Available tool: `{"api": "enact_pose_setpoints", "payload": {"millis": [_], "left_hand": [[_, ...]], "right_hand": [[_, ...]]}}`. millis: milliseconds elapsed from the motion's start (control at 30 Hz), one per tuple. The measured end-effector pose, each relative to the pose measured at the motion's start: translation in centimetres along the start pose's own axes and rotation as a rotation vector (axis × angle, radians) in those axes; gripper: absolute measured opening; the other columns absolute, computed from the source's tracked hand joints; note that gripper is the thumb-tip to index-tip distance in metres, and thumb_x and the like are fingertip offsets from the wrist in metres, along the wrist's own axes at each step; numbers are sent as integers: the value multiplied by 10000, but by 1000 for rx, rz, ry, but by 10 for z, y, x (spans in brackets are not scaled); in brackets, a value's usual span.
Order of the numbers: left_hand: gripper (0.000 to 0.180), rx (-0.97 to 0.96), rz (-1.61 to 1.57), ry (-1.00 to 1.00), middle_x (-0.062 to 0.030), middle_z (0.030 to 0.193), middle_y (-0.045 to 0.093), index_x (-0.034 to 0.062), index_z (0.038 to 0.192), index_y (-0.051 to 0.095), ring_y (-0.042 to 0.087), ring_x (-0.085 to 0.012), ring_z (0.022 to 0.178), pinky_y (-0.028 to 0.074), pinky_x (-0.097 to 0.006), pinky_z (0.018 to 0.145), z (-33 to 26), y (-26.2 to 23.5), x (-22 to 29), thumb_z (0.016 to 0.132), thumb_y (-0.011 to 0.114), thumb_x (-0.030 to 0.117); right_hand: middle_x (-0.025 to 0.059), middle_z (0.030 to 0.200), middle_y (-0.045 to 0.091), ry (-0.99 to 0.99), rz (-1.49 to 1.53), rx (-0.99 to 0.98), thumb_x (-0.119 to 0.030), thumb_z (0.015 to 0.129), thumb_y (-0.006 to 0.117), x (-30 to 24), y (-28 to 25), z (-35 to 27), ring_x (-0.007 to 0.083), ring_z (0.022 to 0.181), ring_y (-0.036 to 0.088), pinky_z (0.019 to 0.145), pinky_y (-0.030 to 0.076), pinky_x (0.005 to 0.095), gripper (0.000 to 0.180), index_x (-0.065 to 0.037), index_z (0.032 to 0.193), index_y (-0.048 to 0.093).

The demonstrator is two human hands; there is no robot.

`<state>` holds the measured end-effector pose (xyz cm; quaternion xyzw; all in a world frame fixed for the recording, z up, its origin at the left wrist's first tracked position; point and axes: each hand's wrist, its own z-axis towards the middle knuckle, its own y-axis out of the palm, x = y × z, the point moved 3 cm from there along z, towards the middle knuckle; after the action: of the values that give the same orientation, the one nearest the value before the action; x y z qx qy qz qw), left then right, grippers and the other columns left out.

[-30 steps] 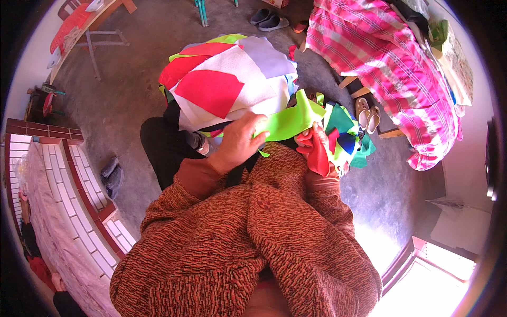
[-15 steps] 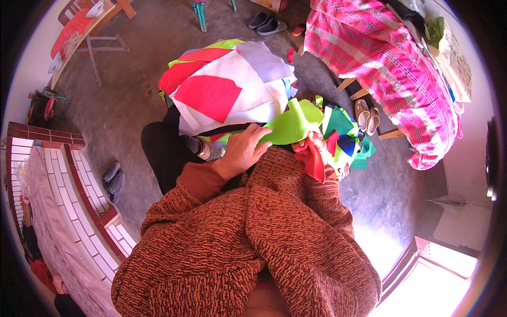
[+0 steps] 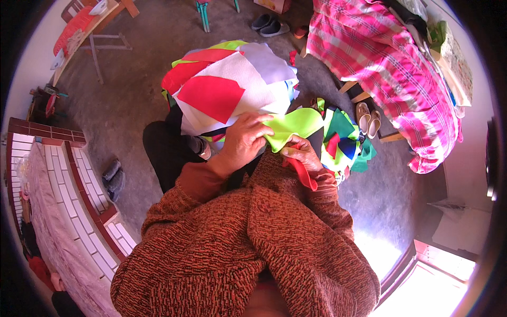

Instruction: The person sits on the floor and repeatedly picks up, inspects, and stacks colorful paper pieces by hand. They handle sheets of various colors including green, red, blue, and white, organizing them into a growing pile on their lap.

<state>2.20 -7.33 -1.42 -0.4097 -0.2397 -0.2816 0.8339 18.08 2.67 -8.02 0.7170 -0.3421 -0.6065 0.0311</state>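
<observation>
A lime-green piece of fabric (image 3: 297, 122) is stretched between my two hands above my lap. My left hand (image 3: 244, 141) pinches its left end with bent fingers. My right hand (image 3: 304, 153) grips its lower edge, and a red piece of fabric (image 3: 302, 172) hangs from the same palm. Just beyond the hands lies a large heap of fabric pieces, with a white piece (image 3: 252, 87), a red piece (image 3: 212, 98) and a pale lilac piece (image 3: 266, 62) on top. To the right is a smaller heap of green, blue and red scraps (image 3: 339, 122).
A pink plaid cloth (image 3: 369, 63) covers furniture at the right, with beige shoes (image 3: 368, 120) beside it. Dark slippers (image 3: 270, 26) lie at the far side, grey ones (image 3: 112, 179) at the left. A table (image 3: 87, 37) stands far left.
The lime-green fabric has come to be held in both hands; my left hand has closed on its end. The right hand has turned and moved slightly left, the red fabric now hanging lower.
</observation>
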Motion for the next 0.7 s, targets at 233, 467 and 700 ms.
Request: {"api": "enact_pose_setpoints", "payload": {"millis": [233,467,700], "left_hand": [[199,28,-117,41,-109,1050,624,4,912,600,581,-247,956,464,-328,832,42,-44,13,725,645,-47],[171,126,-157,341,-76,1032,631,16,961,646,606,-165,935,510,-287,778,140,-57,45,790,662,21],[220,327,-259,336,-101,1085,627,20,938,626,598,-188,1012,489,-290,854,155,-82,16,738,665,-63]], "right_hand": [[-13,719,525,10,-49,-31,-120,823,642,0,-2,4,57,587,497,528,486,229,160,-24,944,601],[-8,783,536,4,-80,-20,-142,823,647,-3,-1,6,67,638,507,556,494,230,177,-27,947,598],[0,779,554,-12,21,-16,-105,840,633,3,-6,7,67,628,536,572,497,221,168,-17,972,577]]}}
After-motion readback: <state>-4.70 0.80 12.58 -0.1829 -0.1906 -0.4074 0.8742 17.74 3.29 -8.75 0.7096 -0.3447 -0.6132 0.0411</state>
